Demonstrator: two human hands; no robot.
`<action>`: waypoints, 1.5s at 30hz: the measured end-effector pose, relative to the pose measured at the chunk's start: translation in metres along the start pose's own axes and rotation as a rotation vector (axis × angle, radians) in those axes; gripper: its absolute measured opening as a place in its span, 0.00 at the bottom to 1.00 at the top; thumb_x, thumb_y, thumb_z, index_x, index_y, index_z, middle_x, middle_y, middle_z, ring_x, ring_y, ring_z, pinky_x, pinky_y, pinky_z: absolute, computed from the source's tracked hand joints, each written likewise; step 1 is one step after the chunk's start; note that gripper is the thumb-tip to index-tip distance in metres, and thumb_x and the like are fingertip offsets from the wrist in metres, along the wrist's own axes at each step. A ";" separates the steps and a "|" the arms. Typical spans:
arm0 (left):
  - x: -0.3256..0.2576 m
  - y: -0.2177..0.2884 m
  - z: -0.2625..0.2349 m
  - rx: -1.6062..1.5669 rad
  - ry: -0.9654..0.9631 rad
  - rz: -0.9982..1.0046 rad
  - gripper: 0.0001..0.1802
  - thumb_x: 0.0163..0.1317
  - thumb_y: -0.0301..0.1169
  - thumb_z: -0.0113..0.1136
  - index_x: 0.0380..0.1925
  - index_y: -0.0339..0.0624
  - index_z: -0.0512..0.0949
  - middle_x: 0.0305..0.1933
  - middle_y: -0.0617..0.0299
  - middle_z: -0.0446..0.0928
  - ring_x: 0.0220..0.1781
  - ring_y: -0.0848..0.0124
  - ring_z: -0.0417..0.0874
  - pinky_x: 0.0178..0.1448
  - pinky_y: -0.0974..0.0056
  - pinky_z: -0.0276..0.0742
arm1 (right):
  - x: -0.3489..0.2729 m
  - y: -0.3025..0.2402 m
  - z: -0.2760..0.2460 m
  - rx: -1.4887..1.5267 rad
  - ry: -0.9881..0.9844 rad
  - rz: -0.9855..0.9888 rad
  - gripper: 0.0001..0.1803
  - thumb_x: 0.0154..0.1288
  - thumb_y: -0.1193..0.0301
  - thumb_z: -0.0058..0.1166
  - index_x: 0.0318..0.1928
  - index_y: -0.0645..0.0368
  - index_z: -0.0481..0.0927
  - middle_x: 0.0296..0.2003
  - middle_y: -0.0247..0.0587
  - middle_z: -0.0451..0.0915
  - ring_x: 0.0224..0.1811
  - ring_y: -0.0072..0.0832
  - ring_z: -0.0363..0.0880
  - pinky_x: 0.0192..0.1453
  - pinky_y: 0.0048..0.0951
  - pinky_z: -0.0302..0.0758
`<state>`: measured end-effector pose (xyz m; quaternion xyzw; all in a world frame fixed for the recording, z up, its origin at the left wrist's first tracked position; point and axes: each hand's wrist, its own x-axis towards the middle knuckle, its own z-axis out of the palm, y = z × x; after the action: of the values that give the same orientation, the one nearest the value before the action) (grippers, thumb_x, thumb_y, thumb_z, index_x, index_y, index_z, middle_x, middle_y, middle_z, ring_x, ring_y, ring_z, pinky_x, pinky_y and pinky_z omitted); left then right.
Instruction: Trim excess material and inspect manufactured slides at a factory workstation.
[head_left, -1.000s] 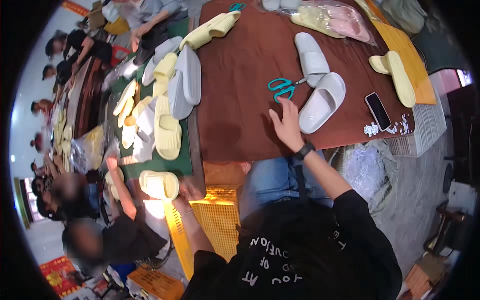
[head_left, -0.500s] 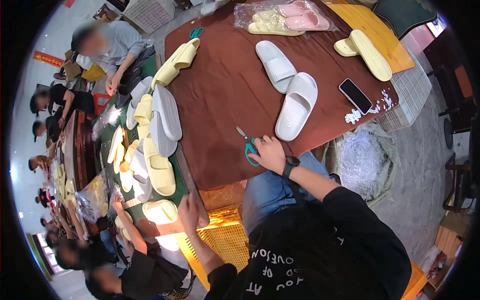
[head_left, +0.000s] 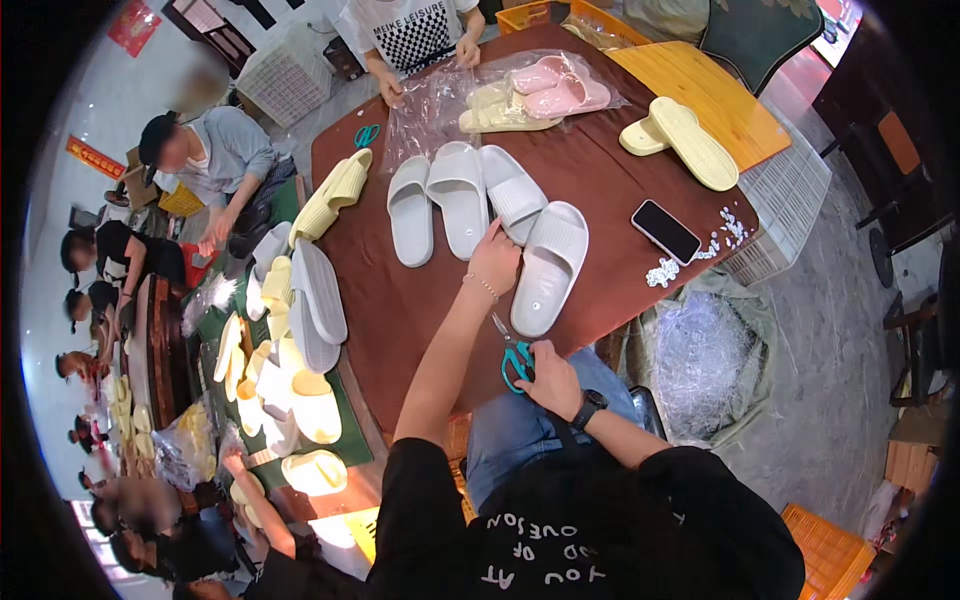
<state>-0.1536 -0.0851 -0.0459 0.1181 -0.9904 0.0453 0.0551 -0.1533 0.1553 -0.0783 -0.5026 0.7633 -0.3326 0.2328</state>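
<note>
Several light grey slippers stand side by side on a brown cloth-covered table [head_left: 380, 310]. My left hand [head_left: 492, 266] reaches among them, fingers bent and index forward, at the near end of a grey slipper [head_left: 457, 200]; the exact grip is partly hidden. Another grey slipper [head_left: 410, 210] lies left of it. To the right are a tilted grey slipper [head_left: 512, 190] and one nearer me [head_left: 552, 265]. My right hand [head_left: 555, 380], by the table's near edge, is closed on the teal-handled scissors [head_left: 518, 362], blades pointing away from me.
Across the table a person's hands [head_left: 466, 52] are at a clear plastic bag around pink and cream slippers [head_left: 565, 88]. A phone [head_left: 666, 232] and small white pieces [head_left: 662, 272] lie right. Cream slippers [head_left: 690, 140] are beyond; more slippers [head_left: 318, 300] crowd the left table.
My left hand has moved from the near left to the grey slippers. Two more grey slippers now lie on the cloth. The scissors have moved right with my right hand. A person appears opposite.
</note>
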 end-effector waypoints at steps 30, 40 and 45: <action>-0.197 0.055 -0.021 -0.463 0.510 -0.846 0.14 0.51 0.18 0.58 0.41 0.36 0.75 0.43 0.50 0.75 0.57 0.51 0.70 0.62 0.54 0.68 | -0.037 -0.018 -0.092 1.347 -0.683 0.448 0.40 0.66 0.34 0.34 0.60 0.54 0.68 0.41 0.28 0.71 0.40 0.18 0.70 0.35 0.19 0.69; -0.208 0.071 -0.016 -1.170 0.415 -0.869 0.08 0.65 0.26 0.54 0.35 0.31 0.78 0.29 0.62 0.80 0.33 0.78 0.79 0.40 0.70 0.75 | 0.062 -0.043 -0.023 0.927 -1.003 0.533 0.46 0.59 0.27 0.33 0.47 0.59 0.77 0.35 0.32 0.73 0.28 0.17 0.73 0.19 0.16 0.69; -0.233 0.067 -0.006 -1.025 0.685 -1.031 0.10 0.66 0.28 0.54 0.31 0.32 0.79 0.28 0.61 0.79 0.30 0.77 0.77 0.35 0.70 0.72 | 0.092 -0.011 -0.020 1.009 -0.428 0.400 0.31 0.64 0.39 0.48 0.34 0.58 0.78 0.21 0.24 0.69 0.20 0.14 0.68 0.18 0.18 0.59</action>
<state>0.0561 0.0332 -0.0732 0.5003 -0.6368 -0.4124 0.4174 -0.1964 0.0732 -0.0587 -0.2317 0.5264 -0.4958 0.6507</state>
